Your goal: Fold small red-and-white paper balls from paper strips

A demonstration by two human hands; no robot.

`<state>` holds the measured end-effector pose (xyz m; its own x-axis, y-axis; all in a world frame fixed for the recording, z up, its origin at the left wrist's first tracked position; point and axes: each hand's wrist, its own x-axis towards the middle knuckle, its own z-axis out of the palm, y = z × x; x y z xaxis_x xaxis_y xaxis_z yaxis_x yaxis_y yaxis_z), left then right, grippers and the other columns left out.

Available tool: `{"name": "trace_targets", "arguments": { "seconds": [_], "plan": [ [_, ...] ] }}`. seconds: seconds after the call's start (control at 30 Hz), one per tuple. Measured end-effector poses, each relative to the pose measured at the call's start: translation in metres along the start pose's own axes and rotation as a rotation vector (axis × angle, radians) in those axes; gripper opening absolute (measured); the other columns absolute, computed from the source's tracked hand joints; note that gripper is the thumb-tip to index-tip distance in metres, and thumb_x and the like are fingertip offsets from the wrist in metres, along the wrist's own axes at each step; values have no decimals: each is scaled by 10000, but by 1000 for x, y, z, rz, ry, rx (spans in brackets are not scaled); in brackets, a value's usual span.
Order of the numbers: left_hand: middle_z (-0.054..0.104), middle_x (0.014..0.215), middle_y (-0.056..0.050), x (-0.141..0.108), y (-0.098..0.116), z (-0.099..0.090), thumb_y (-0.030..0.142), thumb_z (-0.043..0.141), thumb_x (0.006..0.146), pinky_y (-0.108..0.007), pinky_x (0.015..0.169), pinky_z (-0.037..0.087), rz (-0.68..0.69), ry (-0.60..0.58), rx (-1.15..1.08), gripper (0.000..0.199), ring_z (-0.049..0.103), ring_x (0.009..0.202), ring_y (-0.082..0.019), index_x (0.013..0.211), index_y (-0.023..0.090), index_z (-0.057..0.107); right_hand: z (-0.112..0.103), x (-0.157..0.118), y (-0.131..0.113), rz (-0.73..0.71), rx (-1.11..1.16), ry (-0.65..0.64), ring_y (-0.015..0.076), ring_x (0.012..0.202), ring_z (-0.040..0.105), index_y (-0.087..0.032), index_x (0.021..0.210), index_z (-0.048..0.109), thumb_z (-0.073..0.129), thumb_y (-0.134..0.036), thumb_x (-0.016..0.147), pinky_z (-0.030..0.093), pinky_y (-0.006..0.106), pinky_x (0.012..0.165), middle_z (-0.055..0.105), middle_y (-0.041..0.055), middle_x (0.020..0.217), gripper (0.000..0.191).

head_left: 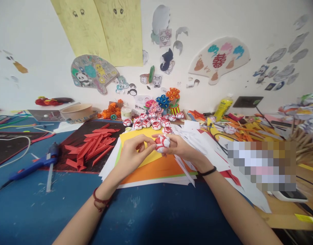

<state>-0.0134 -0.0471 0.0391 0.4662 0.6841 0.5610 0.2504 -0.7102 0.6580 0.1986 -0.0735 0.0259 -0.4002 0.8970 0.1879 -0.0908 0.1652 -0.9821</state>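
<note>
Above a stack of coloured paper, my right hand (175, 144) grips a red-and-white folded paper flower (162, 143) from its right side. My left hand (138, 149) pinches at the flower's left edge with thumb and forefinger; whether a separate small piece is between those fingertips I cannot make out. Several similar red-and-white paper flowers (156, 125) stand in a cluster just beyond my hands. Under them lie a yellow sheet (136, 136) and an orange sheet (143, 173) on white paper.
Folded red paper strips (95, 146) are piled on a dark mat at left, beside a blue glue gun (36, 165). A yellow bottle (224, 107), paper scraps and a white sheet (248, 183) lie to the right. Bright flower bouquets (162, 101) stand against the wall.
</note>
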Motion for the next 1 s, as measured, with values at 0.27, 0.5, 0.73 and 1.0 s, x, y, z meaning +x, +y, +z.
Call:
{"name": "trace_targets", "arguments": {
  "seconds": [0.27,0.5,0.73,1.0],
  "plan": [
    [636,781,-10,-4,-4,0,238,533,934,-215,608,373,207,-46,226,132,514,644,-97,864,174,625,-1,1,1,42,-16,-20,119,738,581,-152,1346,531,778,-316,767,514,249,659,627,27,865,650],
    [647,784,-33,-8,-14,12,248,531,936,-239,614,347,277,102,484,148,539,649,-113,900,176,654,7,6,3,43,4,105,110,673,564,-133,1212,612,794,-348,740,506,245,625,610,2,766,549],
    [617,666,-11,2,1,0,376,609,888,-218,494,295,-130,-71,-110,256,429,544,-88,820,145,698,1,1,-1,39,8,42,111,683,563,-131,1256,596,782,-343,757,492,239,616,625,23,819,573],
    [664,755,-37,3,-1,-1,369,625,884,-237,583,364,-99,-96,-194,243,513,659,-122,838,150,720,-3,-1,3,32,-2,-31,115,680,557,-134,1334,541,762,-371,778,477,246,634,618,20,801,643]
  ]
}}
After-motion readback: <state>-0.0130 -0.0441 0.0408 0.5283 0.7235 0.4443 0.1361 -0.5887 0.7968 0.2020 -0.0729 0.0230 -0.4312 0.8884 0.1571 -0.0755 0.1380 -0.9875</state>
